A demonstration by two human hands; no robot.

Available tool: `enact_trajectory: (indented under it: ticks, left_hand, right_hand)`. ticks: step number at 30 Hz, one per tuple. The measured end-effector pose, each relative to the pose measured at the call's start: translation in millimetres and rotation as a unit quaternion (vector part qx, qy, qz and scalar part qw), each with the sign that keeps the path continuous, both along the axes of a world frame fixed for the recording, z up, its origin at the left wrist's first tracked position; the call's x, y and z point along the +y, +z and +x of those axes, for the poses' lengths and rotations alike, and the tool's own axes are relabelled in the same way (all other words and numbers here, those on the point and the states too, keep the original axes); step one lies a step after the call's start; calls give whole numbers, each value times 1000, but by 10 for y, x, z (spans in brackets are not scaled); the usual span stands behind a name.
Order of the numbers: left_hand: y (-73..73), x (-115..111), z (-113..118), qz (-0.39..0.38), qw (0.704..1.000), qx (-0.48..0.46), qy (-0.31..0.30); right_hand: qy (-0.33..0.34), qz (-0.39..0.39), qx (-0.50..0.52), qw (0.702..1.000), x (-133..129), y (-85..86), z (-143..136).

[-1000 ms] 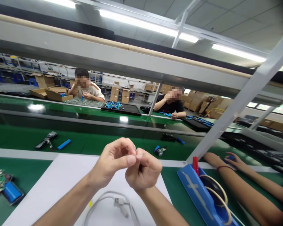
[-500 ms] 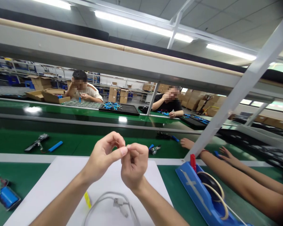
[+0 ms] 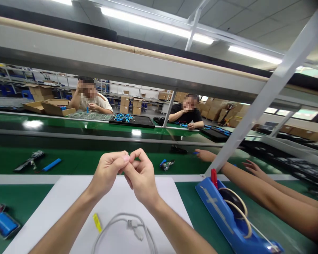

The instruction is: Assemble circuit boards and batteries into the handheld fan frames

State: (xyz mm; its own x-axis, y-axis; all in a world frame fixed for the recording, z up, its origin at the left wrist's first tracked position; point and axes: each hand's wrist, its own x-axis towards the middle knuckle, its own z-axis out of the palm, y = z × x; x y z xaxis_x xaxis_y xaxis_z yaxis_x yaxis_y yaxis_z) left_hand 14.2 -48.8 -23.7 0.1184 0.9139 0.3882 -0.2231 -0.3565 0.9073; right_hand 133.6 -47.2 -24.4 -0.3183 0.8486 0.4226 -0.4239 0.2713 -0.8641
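Note:
My left hand and my right hand meet fingertip to fingertip above the far part of a white sheet. Both are closed in a pinch; whatever lies between the fingers is hidden or too small to make out. Below them on the sheet lie a coiled white USB cable and a small yellow strip.
A blue tape dispenser holding a red object stands at the right. A co-worker's arms reach in beyond it. Circuit boards with blue cells lie on the green belt. Two people sit opposite. A slanted post rises at right.
My hands have shifted slightly left and turned, with the fingers pressed closer together. The co-worker's nearer hand has reached a blue piece on the belt. The view has moved slightly.

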Motion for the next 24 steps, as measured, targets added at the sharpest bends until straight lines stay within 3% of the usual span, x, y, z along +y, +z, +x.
enact_trajectory:
  ticks: [6,11,13,15,17,20,24]
  left_hand:
    - [-24,35,-27,-4,999,35,37]
    - [-23,106,-38,18,983,172,66]
    - [-39,135,-34,31,962,250,110]
    - [-62,163,-33,24,942,304,140]
    - [-85,188,-39,9,934,328,139]
    - [-117,218,-53,3,929,345,132]
    - [-155,246,-70,-8,930,350,116]
  right_hand:
    - [48,-1,-21,999,83,-98,-38]
    - [79,54,-156,983,476,-106,218]
    - [36,92,-296,950,735,-124,504]
    - [-100,88,-473,871,993,-207,853]
    - [-172,61,-533,826,1204,-372,1190]
    - [-227,7,-596,770,1399,-709,1521]
    - [-258,-23,-617,743,1527,-1044,1595]
